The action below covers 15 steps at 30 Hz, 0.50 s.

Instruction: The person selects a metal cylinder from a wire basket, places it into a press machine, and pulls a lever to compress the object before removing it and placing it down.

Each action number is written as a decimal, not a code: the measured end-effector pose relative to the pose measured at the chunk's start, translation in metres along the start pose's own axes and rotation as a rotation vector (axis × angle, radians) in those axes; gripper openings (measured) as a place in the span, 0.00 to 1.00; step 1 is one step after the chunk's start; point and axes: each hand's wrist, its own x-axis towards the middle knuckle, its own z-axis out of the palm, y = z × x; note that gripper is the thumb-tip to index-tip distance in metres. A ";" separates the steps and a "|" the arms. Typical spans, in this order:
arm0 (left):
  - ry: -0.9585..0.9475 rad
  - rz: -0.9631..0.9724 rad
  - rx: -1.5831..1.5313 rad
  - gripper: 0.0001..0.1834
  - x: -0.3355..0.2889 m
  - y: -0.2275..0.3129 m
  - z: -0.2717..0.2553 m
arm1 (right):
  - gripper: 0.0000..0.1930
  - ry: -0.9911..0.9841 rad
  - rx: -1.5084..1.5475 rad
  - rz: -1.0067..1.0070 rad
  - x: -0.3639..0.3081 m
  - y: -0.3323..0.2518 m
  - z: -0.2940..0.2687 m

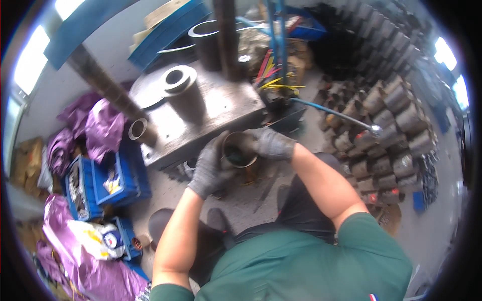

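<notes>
Between my two gloved hands is a short, dark metal pipe section (pixel 240 150), its round open end facing up toward me. My left hand (pixel 212 168), in a grey work glove, wraps its left side. On its upper right side, my right hand (pixel 271 143) grips the rim, also gloved in grey. The pipe section is held over my lap, just in front of the near edge of a metal press table (pixel 221 108). On that table stands a thick steel cylinder (pixel 186 103) with a ring-shaped top.
Blue bins (pixel 113 175) and purple sacks (pixel 103 128) lie at the left. A slanted dark post (pixel 103 88) rises beside the table. Many pipe sections (pixel 384 118) are stacked at the right, behind a blue-handled rod (pixel 336 113). A larger cylinder (pixel 207 47) stands at the table's back.
</notes>
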 end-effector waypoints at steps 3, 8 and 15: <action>-0.333 -0.204 0.147 0.43 -0.011 -0.025 0.008 | 0.21 0.031 -0.442 0.140 -0.009 -0.014 -0.030; -0.710 -0.360 0.310 0.36 -0.031 -0.035 0.016 | 0.17 -0.022 -0.679 0.332 -0.034 0.040 -0.088; -0.559 -0.233 0.200 0.35 -0.030 -0.038 0.024 | 0.15 0.557 0.036 0.696 -0.152 0.177 -0.087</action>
